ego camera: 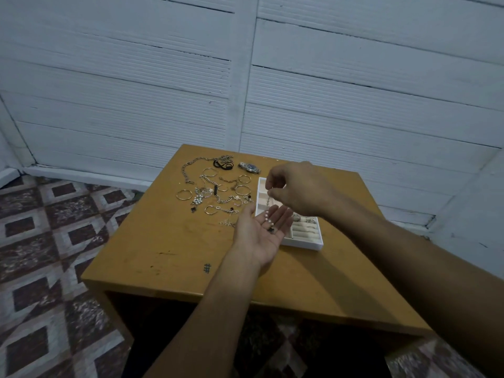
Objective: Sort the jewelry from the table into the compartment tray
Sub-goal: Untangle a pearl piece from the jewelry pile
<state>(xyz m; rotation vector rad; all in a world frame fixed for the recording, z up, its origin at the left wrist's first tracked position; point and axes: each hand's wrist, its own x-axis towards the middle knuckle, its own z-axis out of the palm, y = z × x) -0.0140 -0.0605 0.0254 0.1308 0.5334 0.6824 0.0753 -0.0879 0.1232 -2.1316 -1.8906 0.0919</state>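
Note:
A white compartment tray (306, 242) lies on the right side of the wooden table (169, 241), partly hidden by both hands; rings sit on its beige rolls. My left hand (257, 231) is held palm up over the tray's left edge, with the lower end of a pearl chain piece (268, 218) resting in it. My right hand (297, 188) hovers just above, pinching the upper end of that same piece between thumb and fingers. A pile of loose jewelry (215, 192), with chains, hoop earrings and bracelets, lies on the table to the left of the tray.
A wristwatch (249, 167) lies near the table's far edge, beside a black band (222, 165). A white panelled wall stands right behind the table. Patterned floor tiles (49, 241) spread to the left. The table's near half holds only scuffs and a small mark.

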